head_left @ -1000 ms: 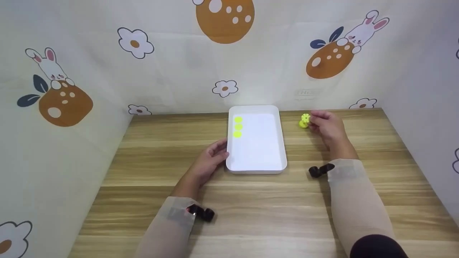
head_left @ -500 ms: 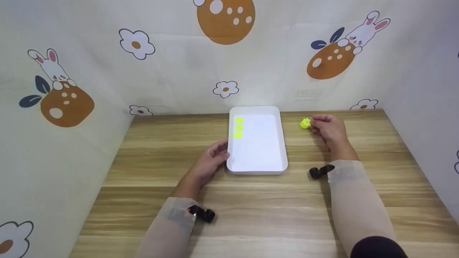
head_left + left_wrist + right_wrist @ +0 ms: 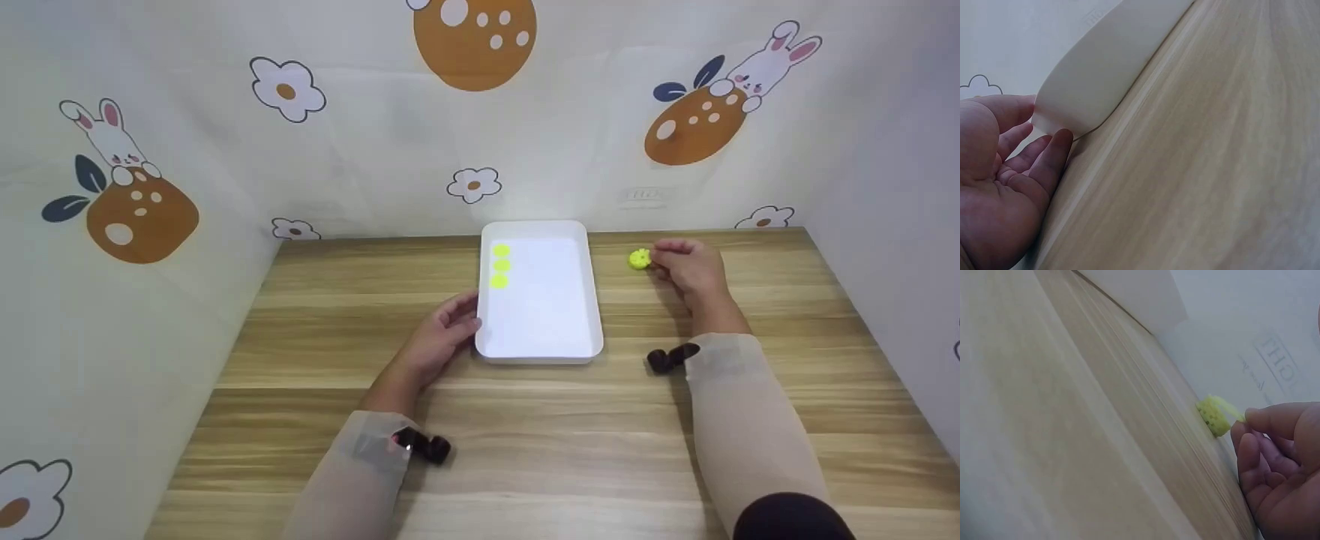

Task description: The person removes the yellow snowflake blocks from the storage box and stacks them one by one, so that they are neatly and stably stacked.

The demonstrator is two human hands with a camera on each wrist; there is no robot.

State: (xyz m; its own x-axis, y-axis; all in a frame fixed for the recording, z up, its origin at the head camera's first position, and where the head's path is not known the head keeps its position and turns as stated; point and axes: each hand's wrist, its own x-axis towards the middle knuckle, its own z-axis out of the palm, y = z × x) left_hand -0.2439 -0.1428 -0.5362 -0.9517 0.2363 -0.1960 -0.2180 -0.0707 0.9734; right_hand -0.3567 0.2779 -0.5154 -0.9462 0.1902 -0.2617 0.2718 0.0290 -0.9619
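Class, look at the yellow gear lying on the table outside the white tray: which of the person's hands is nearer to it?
Right. The right hand has its fingertips at the yellow gear, right of the tray. The left hand rests at the tray's opposite, left edge.

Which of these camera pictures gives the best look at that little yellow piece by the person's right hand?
The right wrist view: the yellow piece is close, its dotted face visible, right at the right hand's fingertips. The head view shows it only as a small yellow spot on the table right of the white tray. The left wrist view misses it.
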